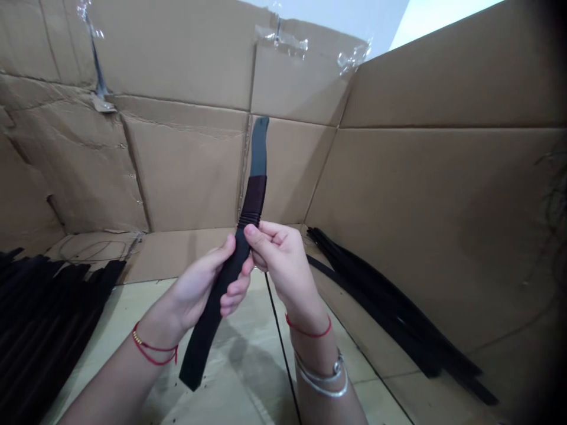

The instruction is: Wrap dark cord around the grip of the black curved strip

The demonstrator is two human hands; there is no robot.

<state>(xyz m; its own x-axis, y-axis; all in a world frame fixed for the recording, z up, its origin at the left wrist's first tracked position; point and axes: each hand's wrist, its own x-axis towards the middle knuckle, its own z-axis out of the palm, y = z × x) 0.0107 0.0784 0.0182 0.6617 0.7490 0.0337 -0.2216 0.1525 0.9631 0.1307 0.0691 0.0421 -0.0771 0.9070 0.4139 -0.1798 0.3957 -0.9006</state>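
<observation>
Both hands hold a long, flat, slightly curved black strip (212,307) upright in front of me. Its upper end is a dark grey tapered tip (259,147), below which sits a brown wrapped section (254,198) bound with dark cord (248,219). My left hand (199,283) grips the strip's black lower part, and its end sticks out below the hand. My right hand (277,260) pinches the strip just under the cord, with the thumb and fingers at the binding. Each wrist wears a red string.
Corrugated cardboard walls (186,165) rise ahead and to the right. A heap of black strips (44,319) lies at the left, and another bundle (390,301) lies along the right wall. A thin wire coil (93,251) rests on cardboard at the back left.
</observation>
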